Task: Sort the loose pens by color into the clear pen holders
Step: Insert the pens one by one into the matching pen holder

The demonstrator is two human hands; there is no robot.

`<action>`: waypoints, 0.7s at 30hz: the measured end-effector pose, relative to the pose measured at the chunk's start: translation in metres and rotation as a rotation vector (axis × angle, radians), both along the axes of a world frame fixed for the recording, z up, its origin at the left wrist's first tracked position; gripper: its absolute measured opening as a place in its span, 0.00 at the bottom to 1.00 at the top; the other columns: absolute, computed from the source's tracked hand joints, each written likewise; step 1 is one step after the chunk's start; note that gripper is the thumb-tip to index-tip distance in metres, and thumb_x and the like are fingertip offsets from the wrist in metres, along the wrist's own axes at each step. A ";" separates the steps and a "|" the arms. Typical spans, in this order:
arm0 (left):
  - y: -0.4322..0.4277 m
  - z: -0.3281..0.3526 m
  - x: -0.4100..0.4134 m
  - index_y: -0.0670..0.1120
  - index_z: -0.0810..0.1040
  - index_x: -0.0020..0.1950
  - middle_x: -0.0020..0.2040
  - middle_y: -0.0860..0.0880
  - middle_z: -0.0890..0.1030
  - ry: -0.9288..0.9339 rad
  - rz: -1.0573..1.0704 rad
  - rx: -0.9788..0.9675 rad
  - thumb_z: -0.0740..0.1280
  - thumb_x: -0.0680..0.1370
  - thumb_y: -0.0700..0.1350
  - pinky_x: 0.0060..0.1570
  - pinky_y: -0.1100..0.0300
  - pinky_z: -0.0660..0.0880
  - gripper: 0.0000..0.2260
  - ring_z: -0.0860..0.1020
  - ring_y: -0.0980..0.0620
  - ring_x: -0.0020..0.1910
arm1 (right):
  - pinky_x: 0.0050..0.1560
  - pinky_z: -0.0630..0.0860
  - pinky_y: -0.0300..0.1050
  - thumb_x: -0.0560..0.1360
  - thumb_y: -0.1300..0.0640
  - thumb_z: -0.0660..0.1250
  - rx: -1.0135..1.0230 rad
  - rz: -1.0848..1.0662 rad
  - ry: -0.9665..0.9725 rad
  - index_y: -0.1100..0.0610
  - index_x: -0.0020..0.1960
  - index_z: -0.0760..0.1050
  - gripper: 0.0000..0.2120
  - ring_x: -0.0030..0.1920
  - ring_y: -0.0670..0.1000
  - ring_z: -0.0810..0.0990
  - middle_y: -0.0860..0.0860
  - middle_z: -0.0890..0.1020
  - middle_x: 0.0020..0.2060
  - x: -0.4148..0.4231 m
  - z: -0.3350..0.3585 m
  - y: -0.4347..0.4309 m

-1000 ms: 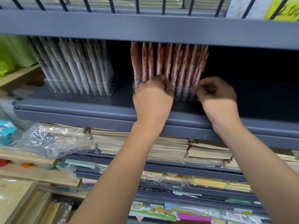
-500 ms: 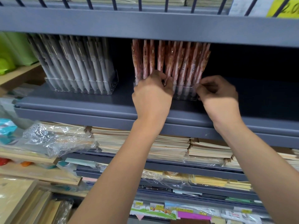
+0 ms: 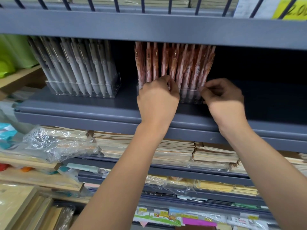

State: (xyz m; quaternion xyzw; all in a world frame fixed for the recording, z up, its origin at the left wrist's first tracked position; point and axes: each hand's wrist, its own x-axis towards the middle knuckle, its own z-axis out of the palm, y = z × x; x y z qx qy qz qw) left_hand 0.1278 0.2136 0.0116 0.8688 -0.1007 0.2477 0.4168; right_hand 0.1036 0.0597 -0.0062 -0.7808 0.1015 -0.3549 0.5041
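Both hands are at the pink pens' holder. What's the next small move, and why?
Likely the left hand pushes the pink pens it grips upright while the right hand steadies the clear holder at its right end: the pens fan apart and lean.

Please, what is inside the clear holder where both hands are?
Many pinkish-orange pens stand in the clear holder. The left hand covers the holder's left front and those pens' lower ends; the right hand hides its right corner.
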 end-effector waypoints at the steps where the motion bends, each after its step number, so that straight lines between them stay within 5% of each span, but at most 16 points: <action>1: 0.000 0.000 0.000 0.45 0.81 0.43 0.36 0.45 0.84 0.002 -0.006 -0.002 0.59 0.81 0.48 0.43 0.49 0.78 0.14 0.81 0.41 0.42 | 0.45 0.81 0.49 0.68 0.51 0.69 0.001 0.000 0.001 0.44 0.40 0.77 0.02 0.39 0.50 0.82 0.44 0.83 0.36 0.000 0.000 0.000; 7: 0.000 -0.001 0.001 0.49 0.84 0.54 0.38 0.44 0.85 -0.007 -0.014 -0.103 0.63 0.81 0.50 0.49 0.49 0.78 0.11 0.82 0.41 0.47 | 0.47 0.82 0.51 0.68 0.51 0.69 0.000 0.001 0.013 0.44 0.40 0.77 0.02 0.39 0.49 0.83 0.44 0.83 0.37 0.000 0.000 0.000; 21: 0.004 -0.006 -0.004 0.49 0.84 0.54 0.34 0.46 0.84 -0.035 -0.002 -0.198 0.67 0.79 0.51 0.46 0.52 0.79 0.10 0.84 0.43 0.41 | 0.49 0.82 0.52 0.67 0.50 0.68 0.019 0.006 0.024 0.43 0.39 0.77 0.02 0.40 0.48 0.82 0.44 0.83 0.36 -0.001 0.003 0.001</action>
